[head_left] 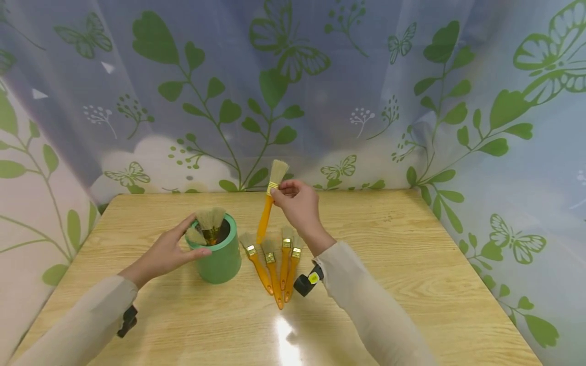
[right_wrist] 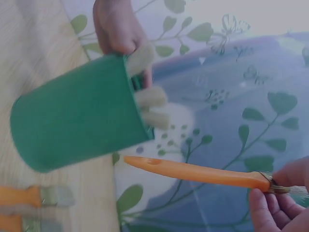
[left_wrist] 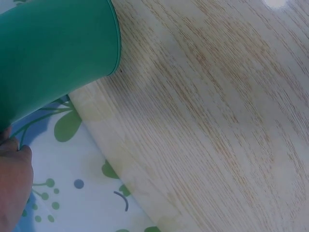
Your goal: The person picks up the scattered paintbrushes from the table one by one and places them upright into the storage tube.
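Above a wood-grained table [head_left: 389, 259], a paintbrush [head_left: 265, 216] is held in the right hand [head_left: 302, 206], pinched between thumb and fingers at its metal band. Its pale bristles are pointed upward, and its orange handle is slanted down and to the left, clear of the can. To the left, an upright green can [head_left: 220, 265] is gripped at its rim by the left hand [head_left: 167, 254], the thumb laid along the near side. Inside it, several brushes [head_left: 211, 218] are stood with bristles up. Just right of the can, four more brushes [head_left: 274, 279] are laid on the table, bristles toward the far edge, handle ends gathered close together. Behind the table, a cloth [head_left: 339, 122] printed with green leaves and butterflies is hung. Both arms are covered by beige sleeves [head_left: 373, 305].
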`<action>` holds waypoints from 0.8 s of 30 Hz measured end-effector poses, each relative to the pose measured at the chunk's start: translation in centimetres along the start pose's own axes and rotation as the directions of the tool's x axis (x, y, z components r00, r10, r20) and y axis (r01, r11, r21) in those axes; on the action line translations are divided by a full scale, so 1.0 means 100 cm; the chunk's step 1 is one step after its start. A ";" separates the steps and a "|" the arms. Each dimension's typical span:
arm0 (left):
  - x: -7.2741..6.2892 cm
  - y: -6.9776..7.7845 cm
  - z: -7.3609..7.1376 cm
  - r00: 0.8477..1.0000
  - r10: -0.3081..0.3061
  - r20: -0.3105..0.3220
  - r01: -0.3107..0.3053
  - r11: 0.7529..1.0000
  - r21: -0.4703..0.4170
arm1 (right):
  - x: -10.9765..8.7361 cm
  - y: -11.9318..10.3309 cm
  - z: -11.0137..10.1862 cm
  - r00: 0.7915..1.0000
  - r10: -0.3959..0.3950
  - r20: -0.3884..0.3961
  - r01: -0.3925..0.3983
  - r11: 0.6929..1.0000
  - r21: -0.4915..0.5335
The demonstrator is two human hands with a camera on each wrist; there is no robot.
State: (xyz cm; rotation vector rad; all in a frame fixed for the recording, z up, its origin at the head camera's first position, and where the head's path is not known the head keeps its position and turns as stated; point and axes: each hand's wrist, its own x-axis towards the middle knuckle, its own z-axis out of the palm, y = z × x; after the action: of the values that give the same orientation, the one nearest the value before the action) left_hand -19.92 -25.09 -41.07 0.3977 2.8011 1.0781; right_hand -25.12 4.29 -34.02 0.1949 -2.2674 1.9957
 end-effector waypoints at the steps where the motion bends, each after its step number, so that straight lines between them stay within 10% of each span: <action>1: 0.000 0.000 0.000 1.000 0.000 0.000 0.000 1.000 0.001 | 0.000 -0.003 0.003 1.000 -0.022 -0.004 0.022 1.000 0.009; 12: 0.001 -0.002 -0.001 1.000 0.017 0.002 -0.017 1.000 0.014 | -0.009 -0.018 0.037 0.980 -0.196 -0.015 0.197 0.977 0.076; 24: 0.001 -0.003 0.000 1.000 0.007 -0.010 -0.008 1.000 -0.017 | -0.021 -0.001 0.062 0.982 -0.183 0.051 0.182 0.983 0.014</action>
State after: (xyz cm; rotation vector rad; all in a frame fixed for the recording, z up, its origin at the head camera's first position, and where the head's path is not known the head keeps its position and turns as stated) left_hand -20.12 -25.30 -41.31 0.4027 2.7989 1.1077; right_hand -23.06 -1.79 -35.08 0.4435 -2.1816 1.9290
